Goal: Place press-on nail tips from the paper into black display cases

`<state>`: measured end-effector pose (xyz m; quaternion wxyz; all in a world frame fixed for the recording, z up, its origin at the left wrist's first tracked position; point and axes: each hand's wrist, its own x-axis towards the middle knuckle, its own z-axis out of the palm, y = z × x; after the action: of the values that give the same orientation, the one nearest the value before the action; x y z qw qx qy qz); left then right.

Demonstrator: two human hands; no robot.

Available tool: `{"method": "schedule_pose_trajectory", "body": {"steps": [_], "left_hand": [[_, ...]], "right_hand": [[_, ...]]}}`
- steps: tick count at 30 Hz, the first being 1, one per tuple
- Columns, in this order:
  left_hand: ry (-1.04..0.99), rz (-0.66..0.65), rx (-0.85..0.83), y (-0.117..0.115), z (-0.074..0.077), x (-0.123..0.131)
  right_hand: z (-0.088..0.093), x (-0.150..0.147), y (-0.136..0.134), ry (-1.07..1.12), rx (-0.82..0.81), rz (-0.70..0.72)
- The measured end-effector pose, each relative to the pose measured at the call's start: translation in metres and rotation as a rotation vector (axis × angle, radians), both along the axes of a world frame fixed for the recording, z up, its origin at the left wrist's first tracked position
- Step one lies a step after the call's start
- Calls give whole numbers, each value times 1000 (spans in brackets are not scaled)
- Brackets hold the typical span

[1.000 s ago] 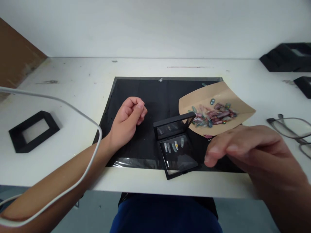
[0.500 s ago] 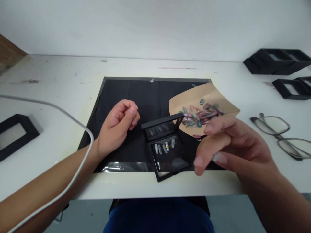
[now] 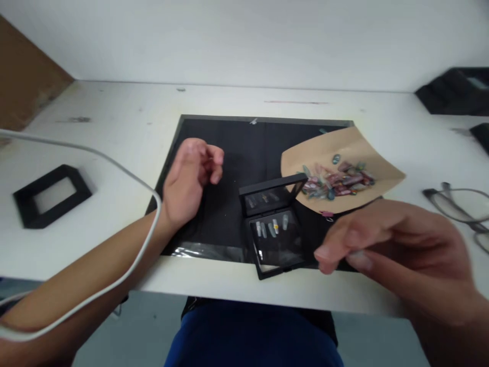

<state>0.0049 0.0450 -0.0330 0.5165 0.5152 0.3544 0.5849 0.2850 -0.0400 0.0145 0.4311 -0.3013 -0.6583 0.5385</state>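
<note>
Over the black mat (image 3: 229,214), my left hand (image 3: 191,173) hovers with loosely curled fingers apart, and I see nothing in it. My right hand (image 3: 401,255) is raised at the front right, its thumb and finger pinched together. A tiny pale piece shows at the pinch, too blurred to name. Between my hands stands an open black case (image 3: 267,275) with a clear window in its tilted lid. Several grey-green press-on nails (image 3: 272,229) lie in a row inside it, one with a yellow detail.
A brown paper sheet (image 3: 344,145) holds a pile of pink and green press-on nails (image 3: 344,178). Glasses (image 3: 458,204) lie at the right. Black frames (image 3: 454,92) sit at the back right, another black frame (image 3: 30,209) at the left. A white cable (image 3: 126,265) crosses my left forearm.
The view has shifted, so things on the table appear further right. My left hand's fingers have loosened from a tighter curl. My right hand stays pinched and raised near the case.
</note>
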Motion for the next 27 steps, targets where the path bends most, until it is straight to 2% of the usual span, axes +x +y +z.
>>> {"method": "schedule_pose_trajectory", "body": {"steps": [2, 5, 9, 11, 18, 24, 27], "left_hand": [[30, -42, -36, 0, -1, 1], [89, -23, -64, 0, -1, 3], [140, -7, -81, -1, 3, 4], [138, -24, -73, -1, 4, 5], [108, -89, -71, 0, 3, 3], [42, -60, -58, 3, 1, 3], [54, 3, -58, 2, 3, 4]], "right_hand": [[-2, 0, -1, -171, 153, -62], [-8, -4, 1, -398, 406, -86], [-17, -12, 7, -604, 749, 76], [-20, -15, 7, -671, 843, 121], [-22, -19, 4, -746, 823, 135], [-28, -18, 7, -703, 774, 155], [-29, -15, 8, -680, 698, 98]]}}
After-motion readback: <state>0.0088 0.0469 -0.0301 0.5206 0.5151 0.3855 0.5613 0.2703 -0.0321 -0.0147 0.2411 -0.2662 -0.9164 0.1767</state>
